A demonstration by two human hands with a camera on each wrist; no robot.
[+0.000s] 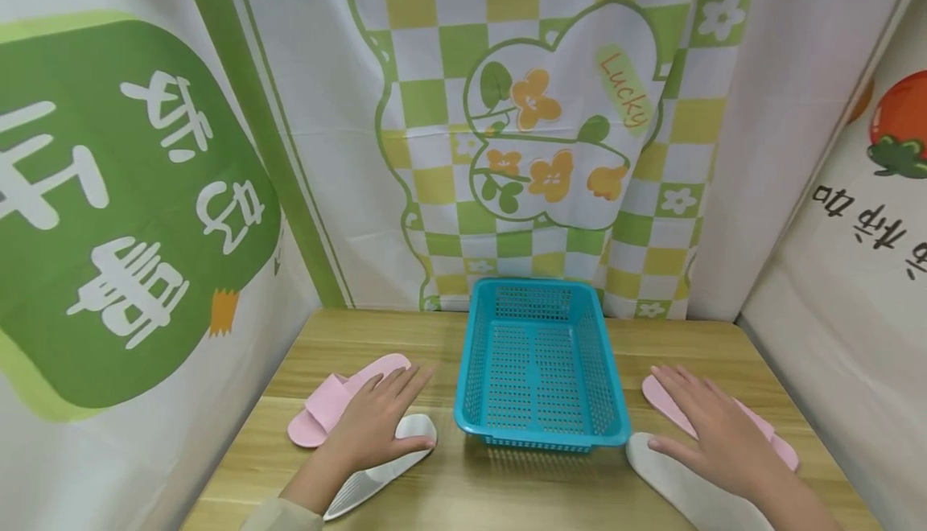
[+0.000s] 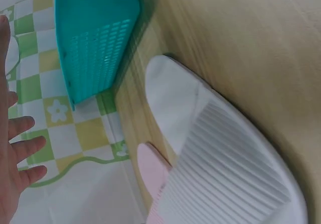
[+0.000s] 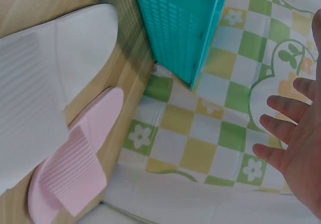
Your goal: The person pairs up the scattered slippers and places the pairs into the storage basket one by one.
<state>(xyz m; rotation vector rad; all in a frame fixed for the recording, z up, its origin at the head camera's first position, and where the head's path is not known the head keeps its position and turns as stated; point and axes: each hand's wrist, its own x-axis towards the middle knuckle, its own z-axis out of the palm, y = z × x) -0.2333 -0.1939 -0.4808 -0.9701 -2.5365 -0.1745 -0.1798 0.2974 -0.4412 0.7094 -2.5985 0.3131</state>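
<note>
My left hand (image 1: 376, 418) is spread flat above a pink slipper (image 1: 327, 406) and a white slipper (image 1: 384, 471) on the left side of the table. Over on the right, my right hand (image 1: 717, 434) hovers, fingers extended, above another pink slipper (image 1: 657, 394) and another white slipper (image 1: 669, 479). Neither hand holds anything. Both wrist views show the fingers apart from the slippers, with the ribbed straps of the white slipper (image 2: 225, 163) and the pink slipper (image 3: 75, 171) visible. Between the hands stands a turquoise plastic basket (image 1: 469, 354) with nothing in it.
The wooden table (image 1: 434, 330) is enclosed by printed cloth. A checkered curtain (image 1: 413, 104) hangs right behind the basket, with a green-and-white cloth (image 1: 239, 56) on the left and a cloth with a tomato print (image 1: 901, 121) on the right.
</note>
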